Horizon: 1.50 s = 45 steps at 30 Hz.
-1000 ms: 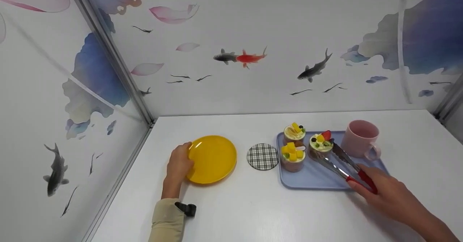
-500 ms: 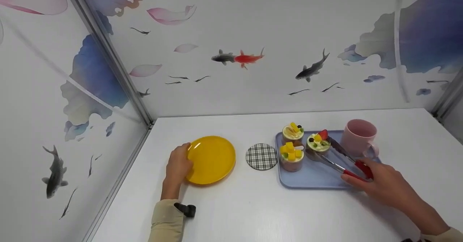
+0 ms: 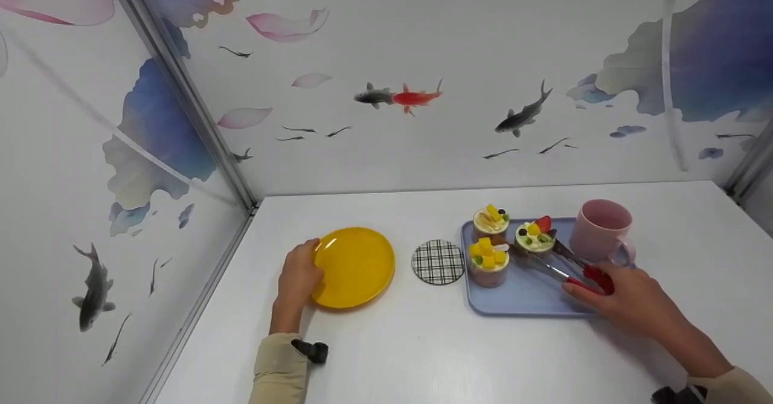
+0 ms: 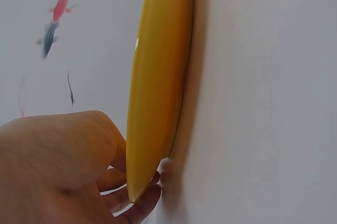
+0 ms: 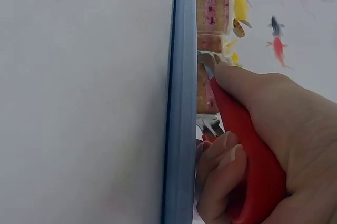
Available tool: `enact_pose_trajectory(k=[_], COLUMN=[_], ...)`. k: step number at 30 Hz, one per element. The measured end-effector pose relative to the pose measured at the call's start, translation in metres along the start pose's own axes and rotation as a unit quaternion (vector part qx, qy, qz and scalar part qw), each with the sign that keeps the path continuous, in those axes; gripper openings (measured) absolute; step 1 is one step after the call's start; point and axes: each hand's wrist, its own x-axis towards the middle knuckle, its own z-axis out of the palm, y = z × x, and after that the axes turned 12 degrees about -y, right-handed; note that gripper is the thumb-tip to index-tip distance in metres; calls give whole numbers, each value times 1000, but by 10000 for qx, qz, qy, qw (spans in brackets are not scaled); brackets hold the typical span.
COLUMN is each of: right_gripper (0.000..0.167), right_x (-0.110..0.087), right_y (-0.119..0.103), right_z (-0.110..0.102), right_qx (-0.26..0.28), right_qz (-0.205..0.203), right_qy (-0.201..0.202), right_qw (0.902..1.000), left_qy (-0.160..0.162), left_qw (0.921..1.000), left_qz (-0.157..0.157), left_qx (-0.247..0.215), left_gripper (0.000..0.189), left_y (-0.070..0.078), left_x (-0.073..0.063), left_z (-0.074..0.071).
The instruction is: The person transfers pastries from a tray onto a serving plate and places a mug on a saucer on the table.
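Note:
My left hand [image 3: 298, 274] grips the left rim of a round yellow plate [image 3: 356, 268] on the table. In the left wrist view, fingers [image 4: 139, 203] curl beneath the rim of the plate [image 4: 158, 76]. Over the blue tray [image 3: 519, 300], my right hand [image 3: 640, 301] holds red-handled metal tongs [image 3: 552, 271]. Their tips straddle a dessert cup [image 3: 534, 238] topped with strawberry and fruit; whether both tips press it cannot be made out. Two more dessert cups, a rear one [image 3: 491, 221] and a front one [image 3: 489, 262] with yellow cubes, stand at the tray's left.
A pink mug [image 3: 598, 232] stands on the tray's right side, close to the tongs. Between plate and tray lies a round checked coaster [image 3: 438, 262]. White walls with printed fish [image 3: 416, 97] bound the table at the back and left.
My right hand has shifted slightly left and away from me, and the tong arms now sit at either side of the strawberry-topped cup. The left hand and plate stay put.

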Motion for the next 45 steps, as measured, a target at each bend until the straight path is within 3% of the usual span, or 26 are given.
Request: enact_pose_trajectory(k=[9, 17, 34, 45], right_gripper=[80, 82, 68, 63], right_x=[1, 5, 3, 3], right_y=[7, 5, 4, 2], right_z=[-2, -1, 2, 0], right_qx=[105, 235, 8, 180], right_qz=[14, 51, -297, -252], right_qy=[35, -60, 410, 487], right_qw=[9999, 9997, 9987, 9983], left_qy=[123, -11, 10, -20], left_qw=[9998, 10000, 10000, 10000], left_qz=[155, -24, 41, -13], left_qx=[37, 34, 83, 70], left_gripper=[59, 61, 58, 59], left_y=[0, 0, -1, -1], left_x=[-1, 1, 2, 2], left_z=[2, 0, 1, 0])
